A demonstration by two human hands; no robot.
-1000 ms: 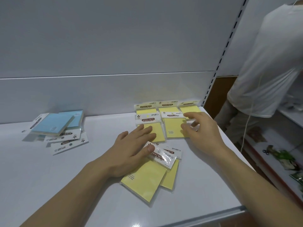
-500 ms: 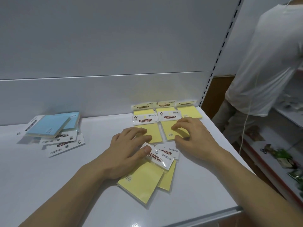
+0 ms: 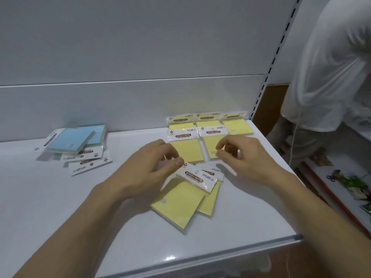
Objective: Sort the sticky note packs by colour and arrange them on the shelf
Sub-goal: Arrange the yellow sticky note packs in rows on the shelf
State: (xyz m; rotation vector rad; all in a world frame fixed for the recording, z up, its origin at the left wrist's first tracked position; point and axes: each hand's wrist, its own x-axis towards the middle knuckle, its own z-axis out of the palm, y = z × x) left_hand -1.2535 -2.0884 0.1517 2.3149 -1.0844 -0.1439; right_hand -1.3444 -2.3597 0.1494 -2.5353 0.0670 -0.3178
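Observation:
Yellow sticky note packs lie at the back right of the white shelf (image 3: 60,207): three along the back panel (image 3: 237,127) and two in front of them (image 3: 187,152). Two more yellow packs (image 3: 177,204) lie askew and overlapping nearer to me. A loose pile of blue packs (image 3: 69,141) sits at the back left. My left hand (image 3: 148,169) hovers with loosely curled fingers, its thumb tip at the header corner of the top askew pack. Over the second-row packs my right hand (image 3: 248,157) has its fingers loosely curled and holds nothing.
Another person in a white shirt (image 3: 331,77) bends over just right of the shelf. A slotted upright (image 3: 270,73) marks the shelf's right end. The shelf's front edge (image 3: 200,255) runs below my arms. A lower shelf with goods (image 3: 351,183) is at far right.
Both hands drew back from the yellow rows towards me and their fingers curled. My left hand rose off the shelf, its thumb staying at the askew pack's header. The packs stayed put.

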